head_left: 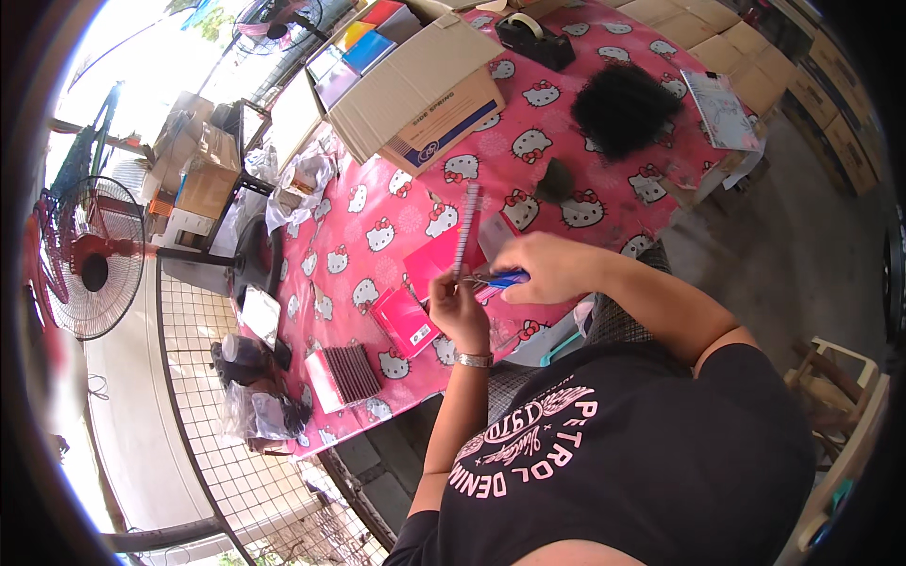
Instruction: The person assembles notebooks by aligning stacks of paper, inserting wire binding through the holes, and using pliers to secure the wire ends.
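Note:
My left hand is closed at the near end of a spiral-bound notebook, whose coil edge points away from me. My right hand grips a blue-handled pair of pliers, with the metal jaws at that same end of the coil, close to my left fingertips. Whether the jaws bite on the wire is too small to tell. Under and beside my hands lie a bright pink cover and a pink booklet. Nearer the table's left edge sits a stack of spiral-bound notebooks.
A pink patterned cloth covers the table. On it stand an open cardboard box of colourful booklets, a tape dispenser, a black tangled heap and a small dark lump. A fan stands left; cartons line the right.

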A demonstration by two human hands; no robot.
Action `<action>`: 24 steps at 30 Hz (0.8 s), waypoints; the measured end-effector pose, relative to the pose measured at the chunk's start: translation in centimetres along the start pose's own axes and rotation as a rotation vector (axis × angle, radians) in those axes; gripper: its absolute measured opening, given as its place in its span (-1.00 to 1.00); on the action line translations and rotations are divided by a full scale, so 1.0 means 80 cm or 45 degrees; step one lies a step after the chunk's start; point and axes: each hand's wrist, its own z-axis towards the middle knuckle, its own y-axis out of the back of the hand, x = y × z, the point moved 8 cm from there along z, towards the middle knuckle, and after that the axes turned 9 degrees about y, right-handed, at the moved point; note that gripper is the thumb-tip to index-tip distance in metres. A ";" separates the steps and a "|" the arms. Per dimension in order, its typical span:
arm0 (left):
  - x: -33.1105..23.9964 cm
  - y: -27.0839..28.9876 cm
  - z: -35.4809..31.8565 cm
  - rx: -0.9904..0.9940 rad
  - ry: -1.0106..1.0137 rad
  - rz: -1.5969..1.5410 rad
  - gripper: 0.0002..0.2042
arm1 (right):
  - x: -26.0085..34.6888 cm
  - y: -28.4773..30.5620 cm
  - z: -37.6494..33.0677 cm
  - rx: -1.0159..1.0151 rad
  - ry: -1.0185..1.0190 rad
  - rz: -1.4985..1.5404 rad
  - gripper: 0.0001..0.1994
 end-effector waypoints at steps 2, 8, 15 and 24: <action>0.016 -0.002 0.011 -0.033 0.358 -0.633 -0.90 | 0.025 0.023 -0.001 -0.306 0.492 -0.521 -0.61; 0.051 0.096 0.035 -0.184 0.666 -1.110 -0.94 | -0.019 -0.027 0.027 0.104 0.290 -0.698 -0.45; 0.161 0.292 -0.031 -0.758 0.612 0.349 -0.76 | -0.002 -0.034 0.025 -0.036 0.458 -0.656 -0.47; -0.039 0.039 0.031 0.110 -0.490 0.960 -0.59 | -0.011 -0.024 0.007 0.002 0.407 -0.684 -0.47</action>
